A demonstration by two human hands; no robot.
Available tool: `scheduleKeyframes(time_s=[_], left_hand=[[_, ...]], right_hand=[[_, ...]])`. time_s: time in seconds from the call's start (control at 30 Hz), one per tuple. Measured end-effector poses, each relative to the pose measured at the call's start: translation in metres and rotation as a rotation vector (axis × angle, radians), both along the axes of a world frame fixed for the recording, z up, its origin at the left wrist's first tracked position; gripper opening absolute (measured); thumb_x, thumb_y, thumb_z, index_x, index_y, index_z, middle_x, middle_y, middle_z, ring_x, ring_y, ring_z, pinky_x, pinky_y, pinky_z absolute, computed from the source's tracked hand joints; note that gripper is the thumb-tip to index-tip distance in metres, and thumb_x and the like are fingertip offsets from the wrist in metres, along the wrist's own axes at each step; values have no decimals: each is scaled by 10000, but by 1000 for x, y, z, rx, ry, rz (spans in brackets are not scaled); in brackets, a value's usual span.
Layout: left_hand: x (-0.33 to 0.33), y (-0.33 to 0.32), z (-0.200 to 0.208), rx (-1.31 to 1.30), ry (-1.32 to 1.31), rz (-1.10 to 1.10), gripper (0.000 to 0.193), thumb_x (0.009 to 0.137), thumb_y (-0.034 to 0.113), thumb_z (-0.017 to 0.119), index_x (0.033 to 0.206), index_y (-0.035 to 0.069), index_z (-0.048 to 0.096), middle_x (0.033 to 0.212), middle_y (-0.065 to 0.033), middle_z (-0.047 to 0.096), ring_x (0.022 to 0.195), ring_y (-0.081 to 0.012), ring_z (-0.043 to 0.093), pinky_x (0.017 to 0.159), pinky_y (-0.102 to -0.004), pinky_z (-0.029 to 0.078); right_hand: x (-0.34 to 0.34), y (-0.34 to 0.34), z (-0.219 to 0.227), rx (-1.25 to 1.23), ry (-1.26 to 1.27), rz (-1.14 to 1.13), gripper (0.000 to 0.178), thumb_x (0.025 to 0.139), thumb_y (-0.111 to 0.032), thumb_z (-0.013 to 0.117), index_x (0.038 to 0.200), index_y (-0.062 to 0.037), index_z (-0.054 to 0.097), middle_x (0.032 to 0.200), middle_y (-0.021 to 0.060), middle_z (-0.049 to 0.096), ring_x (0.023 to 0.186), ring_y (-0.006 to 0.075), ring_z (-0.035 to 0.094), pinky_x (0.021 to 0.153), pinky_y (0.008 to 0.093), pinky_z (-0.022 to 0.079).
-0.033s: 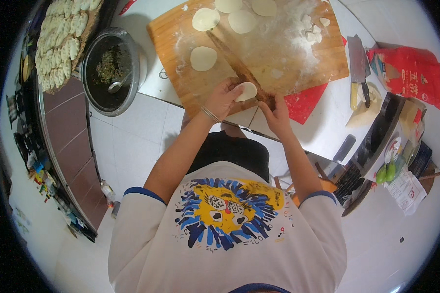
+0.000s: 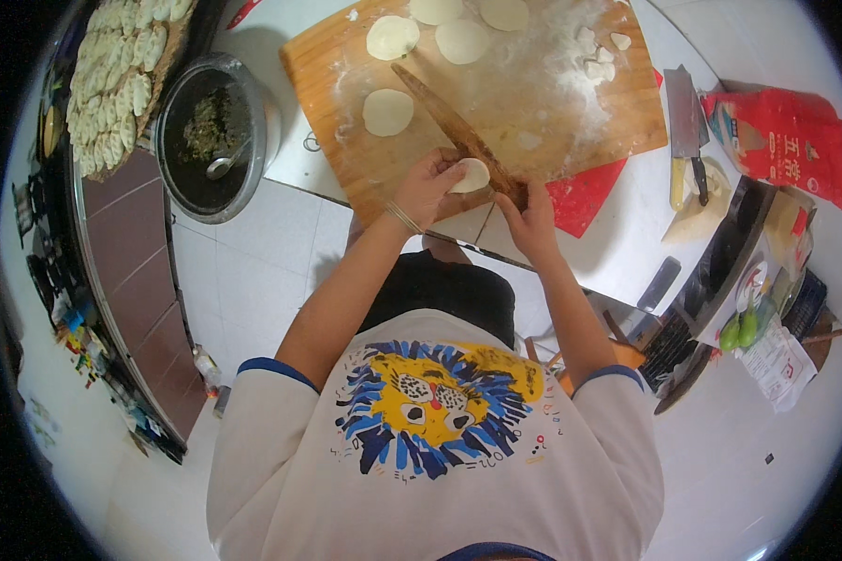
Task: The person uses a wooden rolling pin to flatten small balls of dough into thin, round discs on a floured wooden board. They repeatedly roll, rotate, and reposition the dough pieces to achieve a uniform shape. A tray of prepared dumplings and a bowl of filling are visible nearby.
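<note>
My left hand (image 2: pixel 429 184) pinches the edge of a small round dough wrapper (image 2: pixel 472 176) near the front edge of a wooden board (image 2: pixel 313 89). Just right of it, my right hand (image 2: pixel 530 217) is closed on the near end of a tapered wooden rolling pin (image 2: pixel 454 128), which slants away to the far left across the board. The wrapper lies against the pin. Farther left on the board rests a rolled dough round (image 2: pixel 388 113). Several more rounds, among them a dough round (image 2: pixel 393 38), lie along the far edge.
Flour and small dough pieces (image 2: pixel 599 65) lie at the board's far right. A cleaver (image 2: pixel 685 117) and a red bag (image 2: pixel 786 140) are at the right. On the left stand a bowl of chopped filling (image 2: pixel 260 140) with a spoon (image 2: pixel 221 167), and a tray of dumplings (image 2: pixel 122 79).
The rolling pin's far tip has shifted very slightly left and nearer. My hands and the wrapper are almost unchanged.
</note>
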State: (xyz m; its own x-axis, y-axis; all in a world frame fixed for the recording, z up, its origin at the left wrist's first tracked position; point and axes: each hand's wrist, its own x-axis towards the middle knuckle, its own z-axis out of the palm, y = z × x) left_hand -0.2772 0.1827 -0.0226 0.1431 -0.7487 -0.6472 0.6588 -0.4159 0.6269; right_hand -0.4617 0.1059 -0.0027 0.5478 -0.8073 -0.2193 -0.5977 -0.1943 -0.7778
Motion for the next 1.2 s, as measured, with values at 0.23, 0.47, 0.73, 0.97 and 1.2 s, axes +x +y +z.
scheduleKeyframes(time_s=[0.23, 0.47, 0.73, 0.97, 1.2], left_hand=[[4, 24, -12, 125, -1196, -333, 306, 932, 217, 571, 1148, 0, 564, 1110, -172, 612, 987, -320, 606, 865, -426, 491], [35, 88, -4, 0, -1760, -277, 580, 907, 284, 513, 1402, 18, 369, 1434, -210, 375, 1336, -410, 313, 1087, -544, 249], [36, 101, 2, 34, -1659, -543, 679, 869, 327, 530, 1443, 30, 320, 1518, -214, 264, 1402, -399, 235, 1136, -535, 176], [61, 52, 5, 91, -1769, -365, 677, 869, 278, 529, 1456, 23, 304, 1545, -210, 198, 1423, -420, 175, 1146, -528, 170], [63, 76, -6, -21, -1702, -404, 687, 865, 262, 549, 1455, 15, 298, 1526, -222, 232, 1403, -438, 199, 1130, -542, 192]], right_hand=[[-24, -27, -1, -299, 318, 36, 418, 779, -233, 730, 1108, -63, 538, 1069, 144, 580, 933, 342, 612, 735, 431, 509], [17, -38, -19, -529, 276, 668, 509, 802, -402, 669, 1211, -119, 559, 1170, 118, 583, 1053, 310, 568, 878, 444, 464], [22, -16, -25, -619, 320, 474, 664, 839, -623, 501, 1406, -282, 449, 1570, 92, 205, 1449, 344, 128, 1072, 706, 60], [62, -48, -27, -620, 361, 370, 647, 860, -532, 513, 1448, -295, 384, 1563, 70, 238, 1438, 359, 167, 1069, 714, 51], [63, -32, -17, -626, 395, 387, 636, 863, -506, 507, 1445, -281, 387, 1561, 76, 237, 1427, 368, 186, 1073, 711, 53]])
